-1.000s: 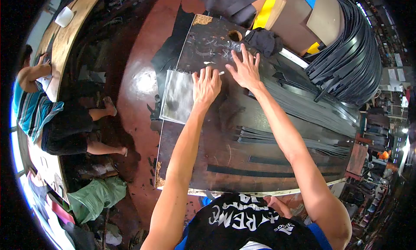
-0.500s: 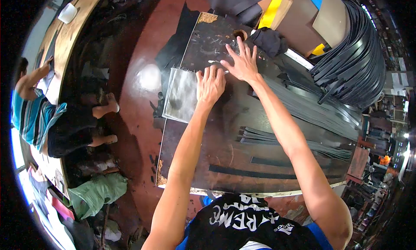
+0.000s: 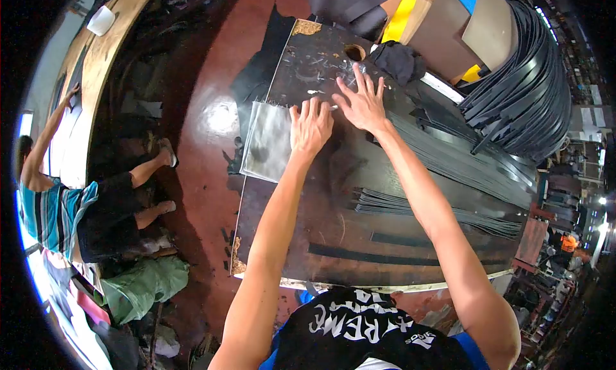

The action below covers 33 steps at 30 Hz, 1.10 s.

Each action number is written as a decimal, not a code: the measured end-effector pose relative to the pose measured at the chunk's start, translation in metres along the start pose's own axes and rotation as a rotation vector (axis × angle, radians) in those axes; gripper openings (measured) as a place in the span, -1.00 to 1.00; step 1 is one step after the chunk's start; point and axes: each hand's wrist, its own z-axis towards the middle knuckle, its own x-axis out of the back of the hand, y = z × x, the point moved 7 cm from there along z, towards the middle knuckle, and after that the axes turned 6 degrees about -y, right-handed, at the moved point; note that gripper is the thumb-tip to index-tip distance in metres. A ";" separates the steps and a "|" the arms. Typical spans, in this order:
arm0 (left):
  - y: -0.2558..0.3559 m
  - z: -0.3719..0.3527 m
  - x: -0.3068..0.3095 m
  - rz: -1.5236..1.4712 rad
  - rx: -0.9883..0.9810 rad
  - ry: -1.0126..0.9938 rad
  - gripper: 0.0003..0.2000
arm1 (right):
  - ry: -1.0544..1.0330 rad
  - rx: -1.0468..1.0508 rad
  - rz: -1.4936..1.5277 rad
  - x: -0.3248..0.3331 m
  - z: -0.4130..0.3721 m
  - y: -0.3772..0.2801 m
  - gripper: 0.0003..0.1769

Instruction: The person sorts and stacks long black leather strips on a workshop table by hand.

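Note:
On the dark worktable (image 3: 289, 209), a small stack of grey fabric sheets (image 3: 266, 142) with a frayed far edge lies near the left side. My left hand (image 3: 310, 127) presses down at the stack's right edge, fingers extended and slightly bent. To its right, my right hand (image 3: 364, 105) hovers close over the tabletop with its fingers spread. A small white piece (image 3: 333, 107) shows between the two hands, near my right thumb. Beyond my right fingertips is a round hole (image 3: 354, 52) in the table, beside a crumpled black cloth (image 3: 399, 60).
Bundles of long dark strips (image 3: 462, 158) lie across the table's right half. A large coil of black strips (image 3: 529, 87) and rolled sheets (image 3: 443, 33) stand at the back right. At left, a person (image 3: 54, 206) leans over a wooden bench (image 3: 106, 46), near a green sack (image 3: 147, 286).
My right hand has shifted slightly toward me and right; my left hand stays on the fabric. The person at the bench has leaned lower with an arm stretched further out.

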 end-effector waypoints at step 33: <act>0.003 0.002 0.004 0.018 -0.006 0.019 -0.81 | 0.068 -0.036 -0.016 0.008 -0.015 0.006 -0.44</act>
